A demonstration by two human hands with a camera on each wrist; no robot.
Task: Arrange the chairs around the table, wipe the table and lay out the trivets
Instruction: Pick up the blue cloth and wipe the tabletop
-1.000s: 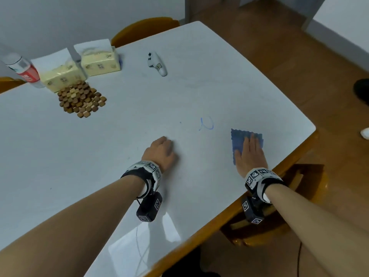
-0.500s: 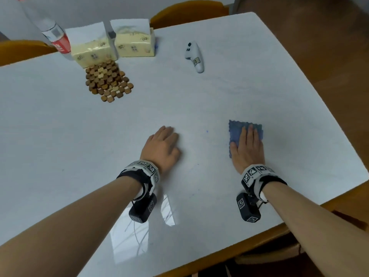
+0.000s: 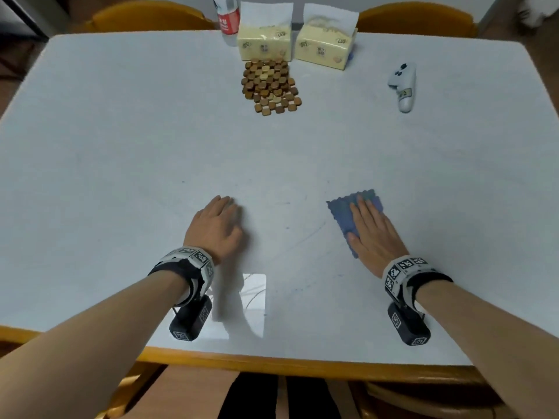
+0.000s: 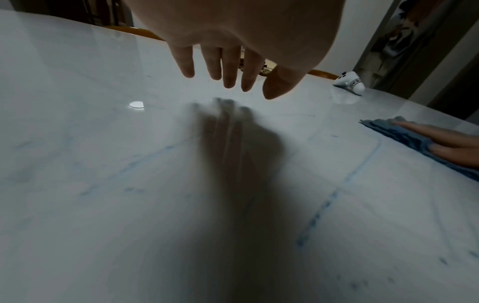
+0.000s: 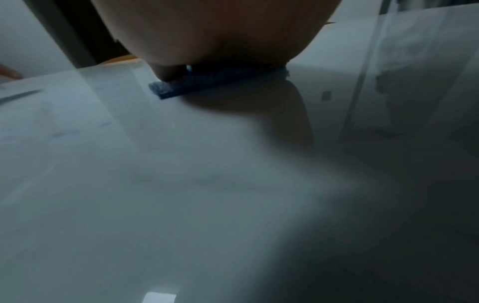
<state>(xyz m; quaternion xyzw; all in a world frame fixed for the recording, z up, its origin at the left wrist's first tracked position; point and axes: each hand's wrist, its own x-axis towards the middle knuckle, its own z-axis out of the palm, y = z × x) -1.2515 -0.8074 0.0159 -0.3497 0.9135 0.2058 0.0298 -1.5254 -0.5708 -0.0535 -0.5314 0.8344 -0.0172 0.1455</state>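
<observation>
While the right hand [image 3: 373,237] lies flat with straight fingers on the cloth [image 3: 344,213], covering most of it, the left hand [image 3: 216,228] hovers with relaxed, empty fingers just over the table [image 3: 121,146]. Trivets [image 3: 269,86] lie stacked far off, touching a tissue box [image 3: 264,45]. Chairs [image 3: 414,21] are mostly hidden behind the table.

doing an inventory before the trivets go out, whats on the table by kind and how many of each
tissue boxes: 2
wooden trivet stack: 1; how many trivets it holds cannot be told
bottle: 1
white controller: 1
blue cloth, under the right hand: 1
total: 6
</observation>
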